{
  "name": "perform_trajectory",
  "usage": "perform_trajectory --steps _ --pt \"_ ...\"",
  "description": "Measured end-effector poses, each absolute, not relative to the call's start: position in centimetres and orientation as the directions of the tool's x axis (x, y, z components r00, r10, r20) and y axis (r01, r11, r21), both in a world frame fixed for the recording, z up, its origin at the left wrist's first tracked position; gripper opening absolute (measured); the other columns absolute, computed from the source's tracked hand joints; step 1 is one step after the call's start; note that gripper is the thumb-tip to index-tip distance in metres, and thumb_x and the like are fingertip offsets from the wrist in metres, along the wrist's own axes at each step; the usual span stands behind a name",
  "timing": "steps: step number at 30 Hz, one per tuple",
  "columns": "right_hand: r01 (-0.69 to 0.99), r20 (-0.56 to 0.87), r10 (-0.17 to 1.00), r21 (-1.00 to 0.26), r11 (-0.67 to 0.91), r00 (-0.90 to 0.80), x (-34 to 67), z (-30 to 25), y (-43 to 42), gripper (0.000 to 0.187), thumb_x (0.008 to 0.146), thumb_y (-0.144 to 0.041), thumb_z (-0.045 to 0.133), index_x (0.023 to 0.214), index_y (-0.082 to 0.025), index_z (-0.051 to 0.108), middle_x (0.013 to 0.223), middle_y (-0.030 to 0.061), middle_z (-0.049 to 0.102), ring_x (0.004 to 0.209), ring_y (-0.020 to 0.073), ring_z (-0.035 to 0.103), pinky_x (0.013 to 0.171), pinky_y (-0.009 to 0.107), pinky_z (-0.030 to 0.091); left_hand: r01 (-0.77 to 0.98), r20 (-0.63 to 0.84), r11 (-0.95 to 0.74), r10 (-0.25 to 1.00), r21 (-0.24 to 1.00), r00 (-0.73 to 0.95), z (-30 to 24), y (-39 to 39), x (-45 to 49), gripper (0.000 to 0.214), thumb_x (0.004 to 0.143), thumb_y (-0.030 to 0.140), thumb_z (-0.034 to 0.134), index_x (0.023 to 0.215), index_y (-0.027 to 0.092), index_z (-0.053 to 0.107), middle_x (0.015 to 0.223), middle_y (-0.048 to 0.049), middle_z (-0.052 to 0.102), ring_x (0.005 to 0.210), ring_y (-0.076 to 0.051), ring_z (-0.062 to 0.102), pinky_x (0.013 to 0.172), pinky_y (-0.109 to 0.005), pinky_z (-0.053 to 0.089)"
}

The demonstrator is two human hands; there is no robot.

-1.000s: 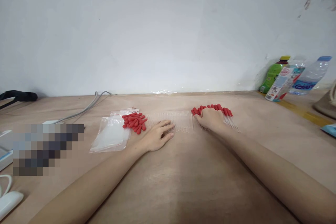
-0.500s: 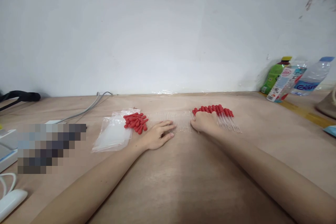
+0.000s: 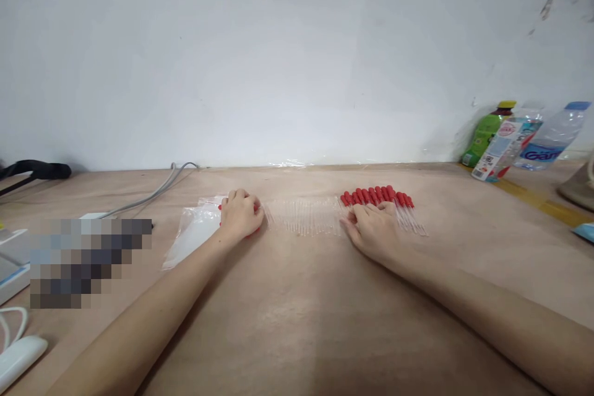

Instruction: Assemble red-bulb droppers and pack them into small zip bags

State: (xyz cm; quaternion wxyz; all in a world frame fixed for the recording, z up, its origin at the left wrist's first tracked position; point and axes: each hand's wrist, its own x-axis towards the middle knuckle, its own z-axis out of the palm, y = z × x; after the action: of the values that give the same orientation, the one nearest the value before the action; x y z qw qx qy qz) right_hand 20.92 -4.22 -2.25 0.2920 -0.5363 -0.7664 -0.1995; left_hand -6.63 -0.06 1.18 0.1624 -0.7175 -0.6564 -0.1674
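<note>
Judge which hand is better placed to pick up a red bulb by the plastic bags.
Left, I'd judge: the left hand already covers most of those red bulbs. The right hand is at the red-topped tubes, with bare clear tubes between the hands.

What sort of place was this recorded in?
Probably an indoor workspace: a worktable against a plain wall, with clear tubes, red-bulbed droppers and drink bottles on it.
</note>
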Motion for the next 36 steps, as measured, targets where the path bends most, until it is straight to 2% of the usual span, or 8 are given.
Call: perform_trajectory --steps 5,10,14,19,23,27,32,36 --pt "0.867 0.711 0.63 -0.058 0.495 -0.312 21.4 -3.4 -5.1 0.023 0.085 -0.032 0.044 0.07 -0.016 0.054 0.064 0.0003 0.062 0.06 0.0116 0.052 0.081 0.033 0.02 0.995 0.421 -0.061 0.903 -0.079 0.088 0.3 0.3 -6.9 0.022 0.072 0.029 0.047 0.075 0.02 0.067 0.099 -0.0122 0.054 0.1 -0.03 0.042 0.081 -0.042 0.034" --pt "0.845 0.702 0.646 -0.118 0.521 -0.3 21.2 -3.8 -4.9 0.019 0.084 -0.031 0.046 0.077 -0.017 0.057 0.068 -0.0001 0.064 0.063 0.0118 0.055 0.083 0.033 0.019 0.992 0.428 -0.038 0.899 -0.123 0.088 0.1 0.1 -6.6 0.024 0.073 0.027 0.045 0.072 0.017 0.067 0.098 -0.014 0.055 0.099 -0.031 0.042 0.08 -0.043 0.032" --pt "0.837 0.697 0.644 -0.113 0.535 -0.317 21.2 -4.0 -4.7 0.017 0.085 -0.03 0.046 0.081 -0.018 0.058 0.072 -0.0003 0.065 0.062 0.0106 0.054 0.082 0.032 0.021 0.995 0.444 -0.024 0.894 -0.093 0.063 0.4 0.1 -6.6 0.027 0.077 0.027 0.041 0.076 0.015 0.065 0.097 -0.0146 0.055 0.097 -0.031 0.043 0.078 -0.044 0.033" --pt "0.822 0.699 0.634 -0.117 0.557 -0.33 21.2 -4.1 -4.6 0.018 0.086 -0.027 0.042 0.079 -0.017 0.056 0.073 0.0006 0.063 0.061 0.0107 0.052 0.078 0.032 0.024 0.999 0.512 -0.046 0.858 0.026 0.026 0.5 0.2 -6.2 0.023 0.081 0.026 0.04 0.082 0.014 0.059 0.095 -0.0136 0.056 0.095 -0.031 0.044 0.076 -0.045 0.035" --pt "0.781 0.673 0.653 -0.18 0.598 -0.346 21.1 -3.9 -4.5 0.015 0.085 -0.022 0.039 0.08 -0.017 0.052 0.075 0.0028 0.059 0.066 0.0135 0.051 0.071 0.03 0.028 0.917 0.632 -0.37 0.749 0.151 0.198 -0.1 -1.1 -4.0 0.016 0.084 0.023 0.039 0.089 0.014 0.052 0.093 -0.0091 0.057 0.093 -0.024 0.047 0.08 -0.038 0.038" --pt "0.702 0.671 0.648 -0.264 0.662 -0.359 20.9 -3.7 -4.8 0.012 0.084 -0.019 0.039 0.084 -0.017 0.05 0.079 0.0047 0.056 0.073 0.0155 0.049 0.068 0.028 0.033 0.763 0.548 -0.585 0.748 0.276 0.375 -1.2 -3.7 -1.2 0.012 0.084 0.022 0.043 0.091 0.017 0.052 0.088 -0.0052 0.061 0.082 -0.018 0.055 0.075 -0.031 0.043" --pt "0.636 0.681 0.616 -0.28 0.719 -0.396 20.3 -3.4 -5.5 0.012 0.084 -0.018 0.039 0.088 -0.016 0.05 0.081 0.0053 0.056 0.075 0.0153 0.049 0.068 0.029 0.035 0.625 0.475 -0.614 0.783 0.482 0.403 -2.3 -4.8 -0.2 0.026 0.083 0.024 0.049 0.109 0.019 0.048 0.094 -0.0035 0.065 0.086 -0.016 0.06 0.077 -0.028 0.046" --pt "0.629 0.678 0.602 -0.259 0.733 -0.422 20.0 -3.6 -5.6 0.013 0.084 -0.018 0.04 0.091 -0.017 0.051 0.082 0.0043 0.059 0.075 0.0147 0.051 0.07 0.03 0.034 0.6 0.473 -0.615 0.785 0.513 0.4 -2.6 -4.5 -0.4 0.025 0.083 0.026 0.05 0.106 0.018 0.053 0.099 -0.0045 0.065 0.089 -0.016 0.06 0.079 -0.028 0.046"
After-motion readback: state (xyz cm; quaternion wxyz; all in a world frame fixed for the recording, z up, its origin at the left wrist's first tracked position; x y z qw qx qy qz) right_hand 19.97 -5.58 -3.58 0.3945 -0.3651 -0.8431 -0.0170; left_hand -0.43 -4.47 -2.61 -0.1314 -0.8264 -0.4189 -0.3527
